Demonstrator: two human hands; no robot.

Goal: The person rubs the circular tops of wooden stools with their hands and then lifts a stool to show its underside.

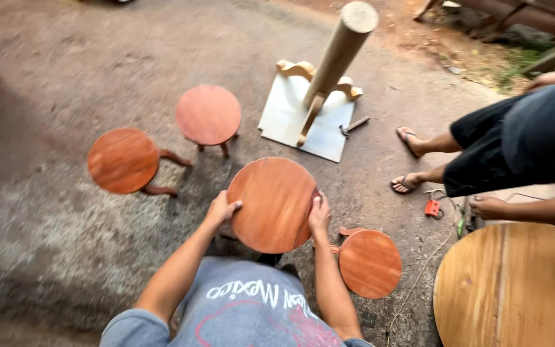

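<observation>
Round reddish-brown stool (273, 204), its seat tilted toward the camera, sits between the person's two hands above the dirt floor (46, 212), close in front of the person's grey printed shirt (252, 308). The left hand (223, 209) is curled over the seat's left rim with the fingers wrapped on the edge, and the right hand (319, 213) lies against the right rim, fingers pointing up along it; both grip the seat from opposite sides, forearms reaching forward and slightly inward. Its legs are hidden beneath the seat. As far as can be judged, the stools look already made and coloured: two more stand upright on the floor farther off, a darker stool (123, 160) at the left and a paler reddish stool (208, 115) beside it, while a fourth stool (370, 263) lies on its side just right of the held one. Beyond them a pale flat board (284, 119) carries a thick wooden post (340, 51). At the right, another person in sandals bends over a large light round tabletop (515, 289), one hand (488, 207) near its edge.
</observation>
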